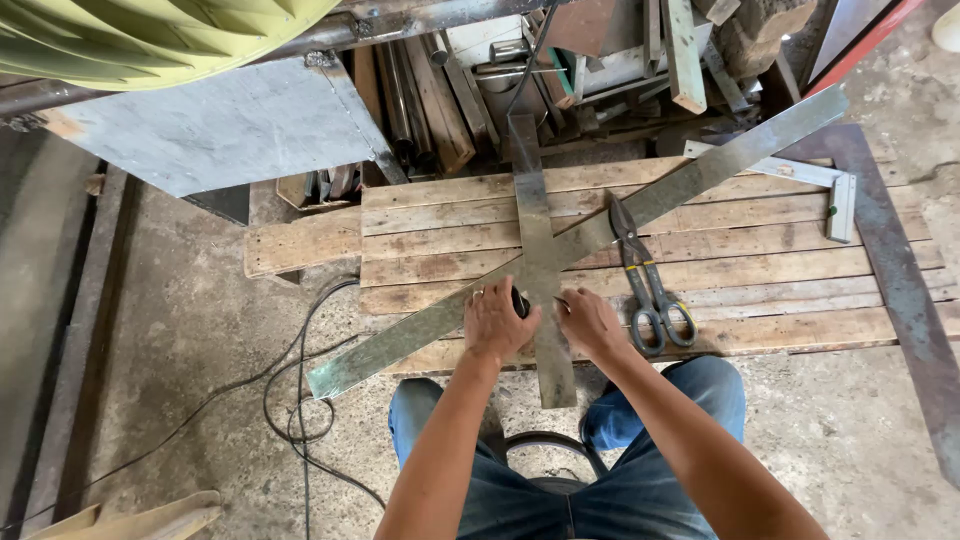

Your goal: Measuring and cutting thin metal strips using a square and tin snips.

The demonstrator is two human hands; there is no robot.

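Observation:
Two long flat metal strips lie crossed on a low wooden pallet (760, 270). One strip (700, 175) runs diagonally from lower left to upper right; the other strip (532, 200) runs almost straight away from me. My left hand (495, 322) rests on the crossing and grips a small dark object, mostly hidden under the fingers. My right hand (590, 322) presses on the strips just right of the crossing, holding a thin pointed item I cannot identify.
Tin snips (645, 280) lie on the pallet to the right of my hands. A metal square (825, 185) rests at the pallet's far right. Black cables (300, 400) loop on the concrete floor at left. Scrap metal and timber are stacked behind the pallet.

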